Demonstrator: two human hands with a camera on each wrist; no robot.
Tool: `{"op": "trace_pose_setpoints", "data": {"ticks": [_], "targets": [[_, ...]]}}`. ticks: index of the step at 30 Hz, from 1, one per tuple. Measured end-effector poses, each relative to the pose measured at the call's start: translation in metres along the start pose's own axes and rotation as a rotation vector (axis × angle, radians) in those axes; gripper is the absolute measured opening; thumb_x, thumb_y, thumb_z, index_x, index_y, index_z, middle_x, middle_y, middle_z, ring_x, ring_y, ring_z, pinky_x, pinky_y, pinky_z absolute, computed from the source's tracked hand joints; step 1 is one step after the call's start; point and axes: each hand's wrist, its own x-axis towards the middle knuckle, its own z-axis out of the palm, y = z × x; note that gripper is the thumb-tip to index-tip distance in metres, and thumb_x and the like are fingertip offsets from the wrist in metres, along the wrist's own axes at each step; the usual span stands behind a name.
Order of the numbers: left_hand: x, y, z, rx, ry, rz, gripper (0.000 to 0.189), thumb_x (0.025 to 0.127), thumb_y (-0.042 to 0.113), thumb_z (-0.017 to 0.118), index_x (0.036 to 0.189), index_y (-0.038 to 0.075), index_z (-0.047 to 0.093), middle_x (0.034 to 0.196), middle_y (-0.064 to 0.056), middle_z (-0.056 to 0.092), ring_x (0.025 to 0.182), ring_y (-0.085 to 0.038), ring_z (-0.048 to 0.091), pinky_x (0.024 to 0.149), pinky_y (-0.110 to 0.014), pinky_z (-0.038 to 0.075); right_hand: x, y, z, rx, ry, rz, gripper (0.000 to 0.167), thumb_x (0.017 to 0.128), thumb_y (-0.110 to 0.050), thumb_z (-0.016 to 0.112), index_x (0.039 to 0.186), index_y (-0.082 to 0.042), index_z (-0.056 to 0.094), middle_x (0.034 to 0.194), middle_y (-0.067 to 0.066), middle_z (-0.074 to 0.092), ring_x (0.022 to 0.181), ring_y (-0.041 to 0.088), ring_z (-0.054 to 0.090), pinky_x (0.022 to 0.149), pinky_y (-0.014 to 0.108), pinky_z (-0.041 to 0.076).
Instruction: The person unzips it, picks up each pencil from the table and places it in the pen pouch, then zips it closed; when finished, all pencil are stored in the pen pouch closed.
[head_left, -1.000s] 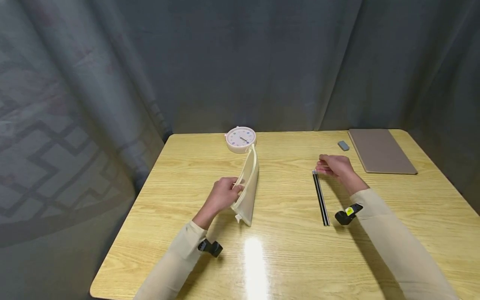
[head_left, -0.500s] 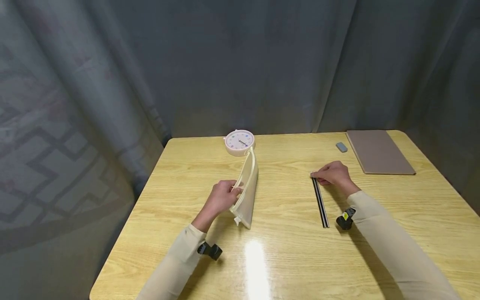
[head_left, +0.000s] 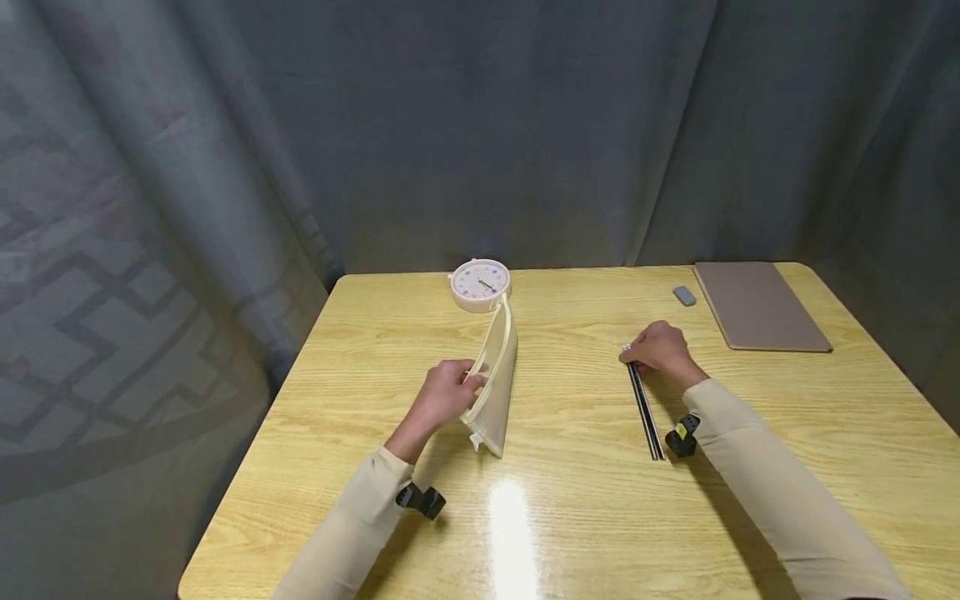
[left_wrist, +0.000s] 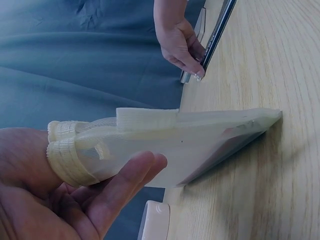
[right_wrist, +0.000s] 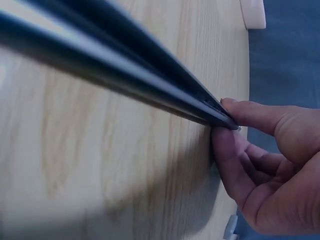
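My left hand (head_left: 444, 392) grips the rim of a cream zip pouch (head_left: 501, 392) at the middle left of the table. The pouch stands on its edge with its mouth parted toward the hand. In the left wrist view, fingers lie along the translucent side of the pouch (left_wrist: 200, 135). To the right, my right hand (head_left: 662, 346) pinches the far ends of two slim black pencils (head_left: 647, 417) between thumb and fingers. The right wrist view has the pencils (right_wrist: 150, 80) side by side, running close to the camera, with the right hand (right_wrist: 280, 165) at their tips.
Behind the pouch lies a round pink clock (head_left: 480, 283). A small grey eraser (head_left: 684, 296) and a brown notebook (head_left: 761, 307) are at the back right of the wooden table (head_left: 585, 517). Grey curtains (head_left: 487, 133) hang along the back and sides.
My right hand has come down onto the pencils' far ends and pinched them. Their near ends have swung slightly right and toward me. The left hand and the pouch have stayed in place.
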Motion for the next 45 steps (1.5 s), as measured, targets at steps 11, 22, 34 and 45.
{"op": "trace_pose_setpoints", "data": {"ticks": [11,22,34,45], "targets": [[-0.001,0.002,-0.001,-0.011,-0.019,0.001,0.025,0.102,0.006,0.059,0.121,-0.005,0.071,0.068,-0.003,0.067,0.053,-0.008,0.053,0.048,-0.021,0.041,0.008,0.012,-0.012,0.337,-0.141,0.146,0.043,0.098,-0.009,0.068,0.128,0.02,0.058,0.083,0.003,0.069,0.064,0.005,0.066,0.066,0.025,0.06],[-0.001,0.003,0.001,0.024,-0.005,0.013,0.023,0.101,0.005,0.06,0.118,-0.003,0.073,0.066,-0.002,0.065,0.054,-0.008,0.053,0.048,-0.021,0.041,0.006,-0.034,-0.035,0.795,-0.184,0.09,0.013,0.104,-0.004,0.056,0.115,0.001,0.062,0.077,-0.009,0.068,0.069,-0.001,0.067,0.071,0.016,0.058],[-0.003,0.005,0.003,0.016,-0.008,0.006,0.023,0.101,0.005,0.06,0.119,-0.003,0.073,0.064,-0.001,0.064,0.056,-0.008,0.056,0.052,-0.023,0.046,0.004,-0.135,0.002,1.018,-0.127,0.064,0.009,0.102,0.001,0.06,0.11,0.003,0.064,0.073,-0.004,0.067,0.064,0.003,0.067,0.065,0.014,0.056],[-0.001,0.009,0.009,0.022,-0.017,0.035,0.024,0.093,-0.007,0.055,0.103,-0.001,0.075,0.086,-0.011,0.076,0.059,-0.006,0.056,0.053,-0.02,0.044,0.009,-0.17,0.036,1.068,0.083,0.067,0.034,0.1,-0.001,0.065,0.13,0.014,0.061,0.078,-0.003,0.064,0.065,0.002,0.064,0.073,0.018,0.058]]}}
